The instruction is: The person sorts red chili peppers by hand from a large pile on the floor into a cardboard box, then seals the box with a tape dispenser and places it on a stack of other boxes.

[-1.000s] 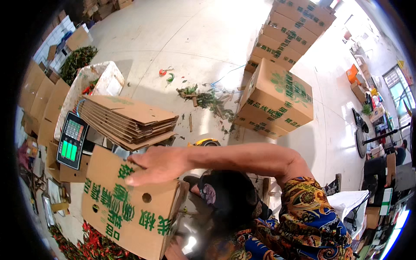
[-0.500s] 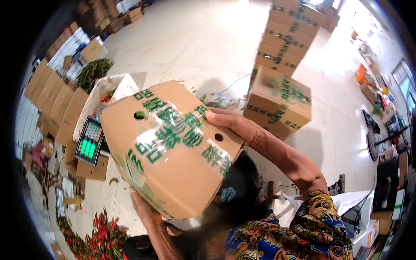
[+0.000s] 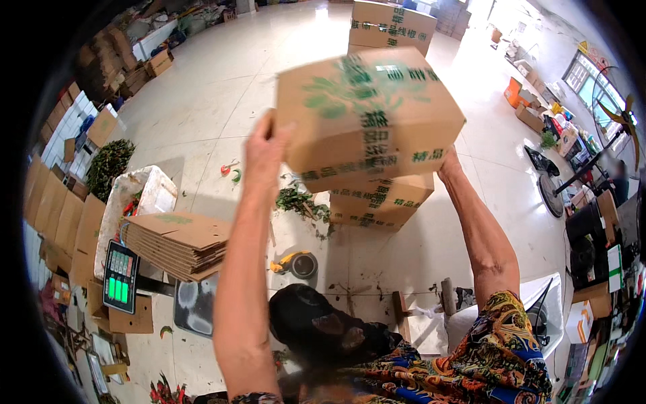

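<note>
Both hands carry a closed cardboard box (image 3: pixel 377 124) with green print and shiny clear tape, held out in front of me at arm's length. At its left side my left hand (image 3: pixel 266 149) grips the edge, thumb against the box. My right hand (image 3: pixel 449 165) holds the lower right corner, its fingers mostly hidden by the box. Partly covered below it stands a similar box (image 3: pixel 380 205) on the floor; whether the two touch I cannot tell. Farther back rises a stack of such boxes (image 3: pixel 390 27).
On the left, flattened cardboard sheets (image 3: pixel 178 242) lie by a scale with a lit display (image 3: pixel 121 276), beside a white foam crate (image 3: pixel 161 192). A yellow tape dispenser (image 3: pixel 296 264) and loose leaves (image 3: pixel 299 202) are on the floor. Red peppers (image 3: pixel 165 392) lie near; a fan (image 3: pixel 552 195) stands right.
The box has moved away from me, up and to the right, and has turned. My left hand came up from below to its left side; my right hand shifted to its lower right.
</note>
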Tool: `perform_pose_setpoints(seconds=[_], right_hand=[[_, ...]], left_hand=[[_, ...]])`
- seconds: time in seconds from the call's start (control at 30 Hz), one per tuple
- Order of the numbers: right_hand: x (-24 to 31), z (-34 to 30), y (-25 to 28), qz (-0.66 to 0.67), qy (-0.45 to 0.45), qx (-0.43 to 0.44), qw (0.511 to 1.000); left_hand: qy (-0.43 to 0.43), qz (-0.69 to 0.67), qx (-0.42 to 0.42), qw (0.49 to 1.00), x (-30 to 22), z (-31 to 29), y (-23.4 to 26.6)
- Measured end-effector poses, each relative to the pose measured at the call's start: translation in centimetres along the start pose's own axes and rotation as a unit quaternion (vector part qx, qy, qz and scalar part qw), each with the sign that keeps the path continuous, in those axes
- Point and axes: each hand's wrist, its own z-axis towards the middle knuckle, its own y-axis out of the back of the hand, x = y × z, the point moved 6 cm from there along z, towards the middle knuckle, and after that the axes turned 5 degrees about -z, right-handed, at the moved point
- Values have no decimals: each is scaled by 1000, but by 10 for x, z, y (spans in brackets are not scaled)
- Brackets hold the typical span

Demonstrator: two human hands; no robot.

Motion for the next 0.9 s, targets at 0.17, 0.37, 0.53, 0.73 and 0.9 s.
perform_pose_setpoints(seconds=[0.17, 0.37, 0.53, 0.73, 0.9], right_hand=[[-46, 5, 52, 7, -27, -35, 999], [-68, -9, 89, 124, -91, 41, 987], [-63, -5, 77, 150, -65, 57, 985], [-73, 6, 90, 139, -30, 69, 987], [-150, 17, 179, 31, -200, 12, 979]], left_hand=[[36, -8, 100, 994, 118, -6, -51], [59, 31, 153, 986, 116, -9, -85], [2, 130, 152, 980, 135, 11, -81], [-9, 164, 166, 972, 141, 17, -69], [30, 300, 232, 925, 155, 1, -41]])
